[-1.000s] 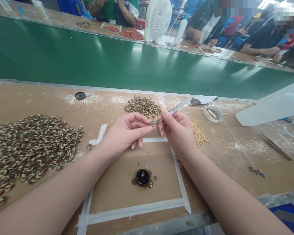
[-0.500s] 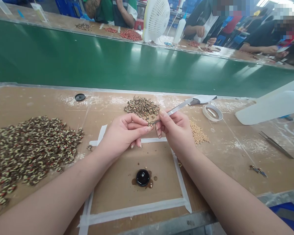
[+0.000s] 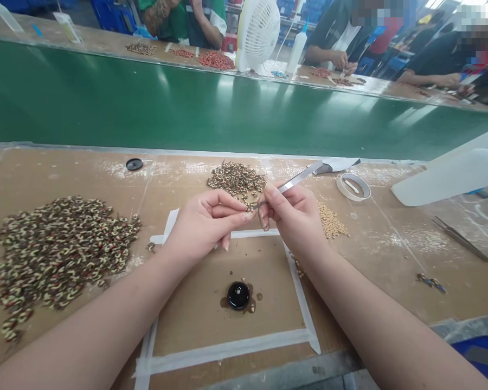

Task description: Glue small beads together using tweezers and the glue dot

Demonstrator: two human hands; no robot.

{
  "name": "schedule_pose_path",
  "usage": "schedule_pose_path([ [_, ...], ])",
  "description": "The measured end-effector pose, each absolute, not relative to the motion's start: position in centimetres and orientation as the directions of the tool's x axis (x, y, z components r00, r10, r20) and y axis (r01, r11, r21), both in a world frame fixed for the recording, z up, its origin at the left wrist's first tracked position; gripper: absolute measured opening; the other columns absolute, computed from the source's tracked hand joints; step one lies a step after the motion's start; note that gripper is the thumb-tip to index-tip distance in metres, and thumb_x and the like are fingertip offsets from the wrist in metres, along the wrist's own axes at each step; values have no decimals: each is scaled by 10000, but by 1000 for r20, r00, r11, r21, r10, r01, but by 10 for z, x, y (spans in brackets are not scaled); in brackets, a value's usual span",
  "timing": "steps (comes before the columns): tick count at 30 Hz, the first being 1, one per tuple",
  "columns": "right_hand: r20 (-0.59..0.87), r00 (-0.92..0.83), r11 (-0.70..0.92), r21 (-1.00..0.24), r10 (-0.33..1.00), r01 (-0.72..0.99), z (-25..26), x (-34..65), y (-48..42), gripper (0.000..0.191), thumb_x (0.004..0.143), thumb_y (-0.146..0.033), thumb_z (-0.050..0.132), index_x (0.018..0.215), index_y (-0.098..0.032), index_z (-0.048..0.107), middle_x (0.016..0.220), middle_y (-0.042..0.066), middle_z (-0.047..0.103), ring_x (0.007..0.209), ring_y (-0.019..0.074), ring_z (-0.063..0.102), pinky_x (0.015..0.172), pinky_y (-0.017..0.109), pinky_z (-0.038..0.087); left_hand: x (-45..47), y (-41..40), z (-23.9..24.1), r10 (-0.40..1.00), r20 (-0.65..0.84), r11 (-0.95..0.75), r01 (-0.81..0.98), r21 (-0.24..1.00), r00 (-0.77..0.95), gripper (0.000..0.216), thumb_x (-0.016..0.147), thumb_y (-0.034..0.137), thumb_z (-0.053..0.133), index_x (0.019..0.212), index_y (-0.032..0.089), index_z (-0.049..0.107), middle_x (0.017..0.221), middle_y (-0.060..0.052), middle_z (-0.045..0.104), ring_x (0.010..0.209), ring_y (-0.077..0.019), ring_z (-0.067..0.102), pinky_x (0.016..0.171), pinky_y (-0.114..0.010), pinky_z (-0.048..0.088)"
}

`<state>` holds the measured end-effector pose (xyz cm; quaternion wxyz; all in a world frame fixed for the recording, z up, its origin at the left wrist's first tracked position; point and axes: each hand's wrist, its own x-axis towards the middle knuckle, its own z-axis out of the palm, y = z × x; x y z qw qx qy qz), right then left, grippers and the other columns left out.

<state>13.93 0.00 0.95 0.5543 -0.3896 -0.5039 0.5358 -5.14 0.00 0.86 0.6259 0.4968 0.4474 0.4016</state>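
Observation:
Between thumb and fingertips, my left hand (image 3: 205,219) pinches a small dark-and-cream piece (image 3: 250,207). My right hand (image 3: 295,214) is closed around metal tweezers (image 3: 299,177), whose tips touch or nearly touch that piece. Just behind the fingers lies a pile of similar small brown-and-cream pieces (image 3: 236,177). Tiny beige pieces (image 3: 331,219) are heaped beside my right hand, partly hidden by it. Below both hands, a small round black dish with dark liquid (image 3: 238,296) sits amid brown stains, inside a white tape frame (image 3: 231,346).
A larger pile of dark, cream and red pieces (image 3: 65,249) spreads at left. A black lid (image 3: 134,164) lies behind it. To the right are a tape roll (image 3: 353,187), second tweezers (image 3: 461,238) and a translucent container (image 3: 455,168). Beyond the green belt (image 3: 187,116), people work near a fan (image 3: 258,35).
My hands stay nearly in place, with the piece and tweezer tips shifting only slightly. The camera view has moved a little. Across the belt, a person's hands have come together.

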Motion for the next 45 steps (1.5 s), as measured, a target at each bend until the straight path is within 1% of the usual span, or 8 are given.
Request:
schedule_pose_path([
  [8,161,-79,139,-963,984,-231,9,139,-1,345,941,-486,836,793,-198,717,612,-10,666,474,107,600,445,258,502,-51,0,8,952,-147,168,-58,984,269,282,792,336,925,812,190,683,696,0,780,345,-46,487,358,-187,325],
  [14,155,-79,136,-969,985,-206,11,138,-2,368,924,-520,842,795,-206,701,612,-17,663,479,106,593,454,263,508,-53,0,8,950,-162,186,-66,980,268,290,785,347,931,831,198,686,627,26,736,330,-46,460,360,-183,297],
  [22,94,-5,92,-983,996,-161,8,145,6,388,925,-584,795,863,-214,699,660,-6,644,533,125,590,485,282,478,-53,4,7,969,-124,97,134,986,216,280,850,431,872,1012,219,789,773,-18,806,463,-92,561,480,-239,436],
  [27,200,122,177,-967,972,181,18,175,20,415,995,-570,680,788,-212,646,605,-36,480,530,112,408,512,296,306,-61,7,3,973,-41,-78,491,867,227,134,904,386,793,987,287,830,996,-19,836,862,-210,737,751,-348,539],
  [30,291,143,179,-835,946,520,21,195,29,435,1022,-525,623,728,-206,611,633,-16,486,606,139,429,582,320,306,-65,9,5,972,27,-188,703,686,233,126,939,368,726,993,322,831,1017,-15,817,952,-265,713,805,-414,512],
  [33,224,127,76,-720,966,689,19,206,34,442,1028,-496,595,691,-213,549,633,-5,506,632,161,464,607,337,310,-68,12,6,958,112,-275,740,614,263,121,951,331,702,951,288,815,1082,-27,790,1040,-276,699,868,-426,508],
  [38,93,100,-26,-591,991,807,16,209,36,432,1032,-442,584,679,-228,456,628,-3,515,610,167,456,613,346,287,-70,16,3,974,117,-225,742,631,196,179,954,370,712,1057,280,827,1201,-41,726,959,-235,684,783,-385,502],
  [45,77,110,-51,-545,991,837,9,214,41,439,1025,-405,609,653,-235,449,607,7,517,599,178,464,596,346,269,-66,12,6,977,173,-212,635,743,124,181,965,364,718,1089,260,798,1082,-26,676,734,-144,537,705,-317,440],
])
